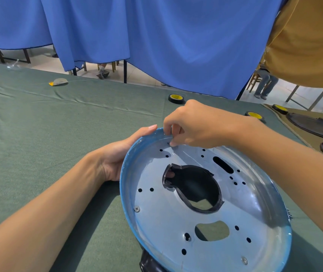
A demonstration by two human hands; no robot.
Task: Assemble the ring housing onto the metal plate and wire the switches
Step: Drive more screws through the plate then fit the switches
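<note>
A round metal plate (176, 218) with a blue rim and several holes is tilted up off the green table. Under it sits the black ring housing (193, 185), seen through the big centre opening and again below the plate's near edge. My left hand (121, 152) grips the plate's far left rim from underneath, and one fingertip shows through the centre opening. My right hand (192, 126) is at the far rim, its thumb and fingers pinching something small over a hole there. What it pinches is hidden by the fingers.
Two rolls of black tape with yellow cores (176, 98) (254, 115) lie beyond the plate. More black housings (313, 124) sit on a tan cloth at the right. A small yellow and white piece (58, 82) lies far left. Blue curtains hang behind the table.
</note>
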